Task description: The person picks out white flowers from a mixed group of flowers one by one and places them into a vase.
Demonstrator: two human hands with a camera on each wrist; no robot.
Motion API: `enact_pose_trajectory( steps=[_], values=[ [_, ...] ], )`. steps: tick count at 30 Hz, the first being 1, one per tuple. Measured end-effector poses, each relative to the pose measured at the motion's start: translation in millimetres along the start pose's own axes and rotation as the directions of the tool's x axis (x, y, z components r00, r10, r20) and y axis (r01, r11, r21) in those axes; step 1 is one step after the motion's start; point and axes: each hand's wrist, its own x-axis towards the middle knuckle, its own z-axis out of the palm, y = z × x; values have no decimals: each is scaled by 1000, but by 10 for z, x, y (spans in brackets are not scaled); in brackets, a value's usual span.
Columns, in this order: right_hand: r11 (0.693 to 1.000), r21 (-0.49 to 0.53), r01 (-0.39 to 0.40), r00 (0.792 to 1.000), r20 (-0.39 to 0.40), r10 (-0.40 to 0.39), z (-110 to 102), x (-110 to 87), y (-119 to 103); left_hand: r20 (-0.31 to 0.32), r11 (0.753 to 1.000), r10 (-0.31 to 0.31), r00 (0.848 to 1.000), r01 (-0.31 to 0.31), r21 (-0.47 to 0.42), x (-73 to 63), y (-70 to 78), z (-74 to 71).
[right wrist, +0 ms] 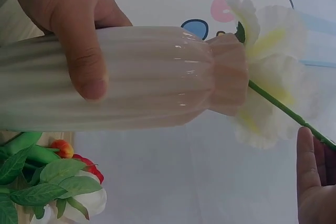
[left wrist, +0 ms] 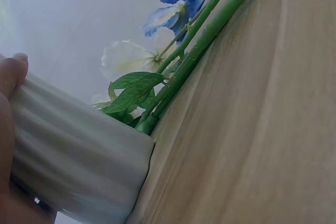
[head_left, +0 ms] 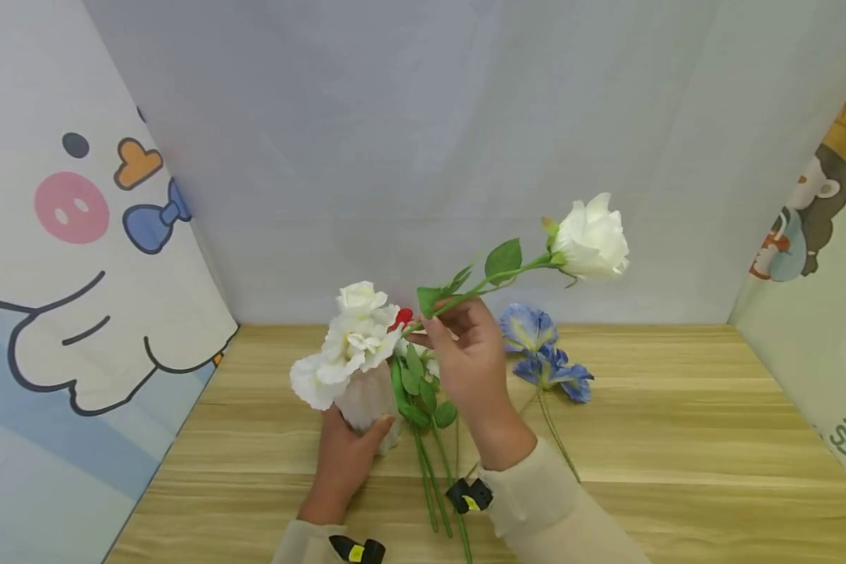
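My left hand (head_left: 345,466) grips the ribbed white vase (head_left: 365,401), which stands on the table; in the right wrist view the thumb lies along the vase's side. White flowers (head_left: 352,345) spread over its mouth. My right hand (head_left: 474,364) pinches the green stem (right wrist: 278,103) of a white rose (head_left: 592,239) between thumb and fingers. The rose's head points up and to the right. In the right wrist view the stem's lower end reaches in at the vase's mouth (right wrist: 231,74); how deep it goes is hidden.
Right of the vase, several cut flowers lie on the wooden table (head_left: 677,454), their green stems (head_left: 426,478) toward me. A red flower (head_left: 400,319) shows behind the vase's blooms. Blue irises (head_left: 553,374) lie farther right. A grey cloth backdrop (head_left: 409,157) rises behind.
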Motion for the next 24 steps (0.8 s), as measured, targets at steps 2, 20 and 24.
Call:
enact_pose_trajectory(
  steps=[2, 20, 24],
  values=[
    [1000, -11, 14, 1000, 21, -13, 22, -10, 11, 0, 1000, -11, 1000, 11, -3, -2, 9, -2],
    [980, -192, -57, 988, 129, 83, 198, -103, 73, -3, 1000, 10, 1000, -10, -26, 4, -4, -11],
    [965, -255, -64, 985, 140, 103, 233, -115, 149, -4, 1000, 6, 1000, -7, -28, 3, -8, -8]
  ],
)
